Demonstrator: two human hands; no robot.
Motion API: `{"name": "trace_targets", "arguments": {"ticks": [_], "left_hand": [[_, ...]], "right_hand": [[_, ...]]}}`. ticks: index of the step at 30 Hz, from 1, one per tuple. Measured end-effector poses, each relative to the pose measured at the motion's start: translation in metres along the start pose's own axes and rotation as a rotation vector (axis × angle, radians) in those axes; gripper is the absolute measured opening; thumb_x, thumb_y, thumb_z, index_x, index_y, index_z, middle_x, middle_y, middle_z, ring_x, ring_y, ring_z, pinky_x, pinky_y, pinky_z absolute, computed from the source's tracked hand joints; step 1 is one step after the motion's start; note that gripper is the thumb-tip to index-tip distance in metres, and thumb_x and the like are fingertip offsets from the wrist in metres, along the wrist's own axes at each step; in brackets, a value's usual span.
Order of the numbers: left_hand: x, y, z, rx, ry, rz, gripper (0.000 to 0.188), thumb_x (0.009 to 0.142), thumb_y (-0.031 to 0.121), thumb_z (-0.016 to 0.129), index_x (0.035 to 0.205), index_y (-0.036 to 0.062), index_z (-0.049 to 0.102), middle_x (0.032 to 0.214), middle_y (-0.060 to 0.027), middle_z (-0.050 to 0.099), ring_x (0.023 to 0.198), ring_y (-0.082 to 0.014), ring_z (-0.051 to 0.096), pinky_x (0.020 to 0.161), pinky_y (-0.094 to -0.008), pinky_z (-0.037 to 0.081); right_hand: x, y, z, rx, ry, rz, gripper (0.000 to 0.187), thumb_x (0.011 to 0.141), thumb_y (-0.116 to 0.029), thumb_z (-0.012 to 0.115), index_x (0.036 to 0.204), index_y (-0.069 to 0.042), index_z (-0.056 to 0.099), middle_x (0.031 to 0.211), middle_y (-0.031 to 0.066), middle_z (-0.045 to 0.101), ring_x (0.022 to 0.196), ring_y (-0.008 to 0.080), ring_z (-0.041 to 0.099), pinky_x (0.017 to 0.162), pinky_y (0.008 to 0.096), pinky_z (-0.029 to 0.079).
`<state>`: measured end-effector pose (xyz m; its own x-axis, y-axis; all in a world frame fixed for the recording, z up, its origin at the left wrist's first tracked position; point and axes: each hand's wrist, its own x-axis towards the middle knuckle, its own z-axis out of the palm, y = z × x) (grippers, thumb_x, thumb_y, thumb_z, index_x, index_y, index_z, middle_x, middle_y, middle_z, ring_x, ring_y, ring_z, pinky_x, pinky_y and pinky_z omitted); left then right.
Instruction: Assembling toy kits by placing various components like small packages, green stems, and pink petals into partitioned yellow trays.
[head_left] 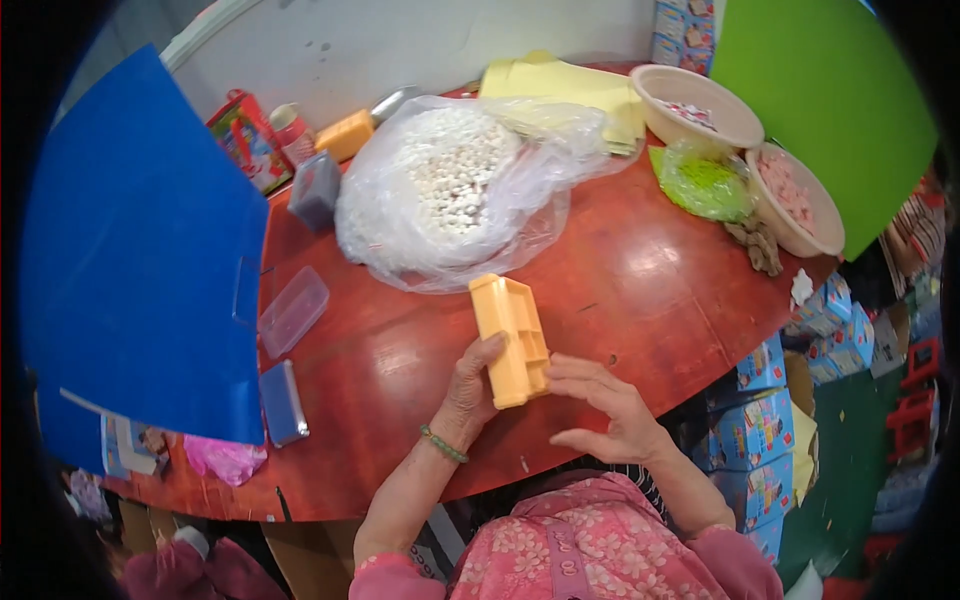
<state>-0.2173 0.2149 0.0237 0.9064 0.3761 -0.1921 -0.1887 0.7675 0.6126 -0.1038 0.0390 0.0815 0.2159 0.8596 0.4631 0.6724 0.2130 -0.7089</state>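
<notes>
My left hand (474, 382) grips an orange-yellow plastic box (508, 340) with several compartments on its right-facing side. The box is held upright above the near part of the red table, and its compartments look bare. A green bead bracelet circles my left wrist. Beside the lower right edge of the box is my right hand (603, 405), its fingers apart and the fingertips close to the box; whether they touch it I cannot tell. Beyond the box lies a big clear plastic bag (375, 215) full of small white pieces (455, 160).
Blue (150, 270) and green (820, 110) panels flank the red table (420, 380). Two pale basins (738, 122) and a bag of green pieces (705, 180) sit far right, yellow sheets (560, 85) at the back, clear (294, 310) and blue (285, 402) boxes left. Blue cartons (750, 435) are stacked lower right.
</notes>
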Motion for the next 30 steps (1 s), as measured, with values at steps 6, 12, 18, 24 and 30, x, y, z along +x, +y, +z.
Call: {"name": "trace_targets", "arguments": {"ticks": [6,12,18,24,30], "left_hand": [[0.045,-0.012,0.035,0.028,0.102,0.087,0.053,0.084,0.033,0.063,0.122,-0.0012,0.047,0.104,-0.0119,0.06,0.092,-0.0239,0.062,0.083,-0.0381,0.053],[0.064,-0.036,0.035,0.12,-0.007,0.113,0.051,0.086,0.033,0.058,0.123,-0.0006,0.046,0.105,-0.0132,0.06,0.094,-0.0244,0.062,0.081,-0.038,0.053],[0.073,-0.034,0.044,0.174,-0.012,0.112,0.056,0.082,0.031,0.063,0.122,-0.0042,0.046,0.103,-0.0112,0.058,0.09,-0.0206,0.062,0.078,-0.0341,0.053],[0.077,-0.026,0.046,0.219,-0.041,0.1,0.055,0.08,0.029,0.062,0.122,-0.0047,0.046,0.103,-0.0112,0.059,0.089,-0.0199,0.062,0.076,-0.0333,0.054],[0.074,-0.022,0.03,0.195,-0.024,0.016,0.055,0.085,0.034,0.057,0.125,-0.003,0.047,0.105,-0.0164,0.062,0.091,-0.0275,0.064,0.08,-0.0392,0.055]], "right_hand": [[0.004,0.014,-0.007,0.255,0.135,0.149,0.016,0.082,-0.008,0.069,0.096,-0.001,0.065,0.09,0.0116,0.066,0.081,0.0221,0.064,0.072,0.0317,0.05],[-0.011,0.069,-0.078,-0.045,0.454,0.411,0.009,0.085,-0.008,0.065,0.084,0.001,0.064,0.073,0.0061,0.06,0.068,0.0091,0.055,0.061,0.0262,0.045],[-0.034,0.178,-0.21,-0.92,0.599,0.384,0.017,0.083,-0.014,0.063,0.092,0.0,0.064,0.088,0.0158,0.064,0.074,0.0295,0.062,0.066,0.0405,0.048],[-0.054,0.268,-0.243,-1.368,0.44,0.603,0.027,0.083,-0.022,0.062,0.098,0.0,0.062,0.111,0.0161,0.061,0.087,0.0362,0.06,0.072,0.0499,0.047],[-0.026,0.249,-0.258,-1.538,0.244,0.493,0.01,0.073,-0.016,0.063,0.07,-0.008,0.069,0.064,0.009,0.064,0.071,0.0278,0.064,0.069,0.0462,0.045]]}}
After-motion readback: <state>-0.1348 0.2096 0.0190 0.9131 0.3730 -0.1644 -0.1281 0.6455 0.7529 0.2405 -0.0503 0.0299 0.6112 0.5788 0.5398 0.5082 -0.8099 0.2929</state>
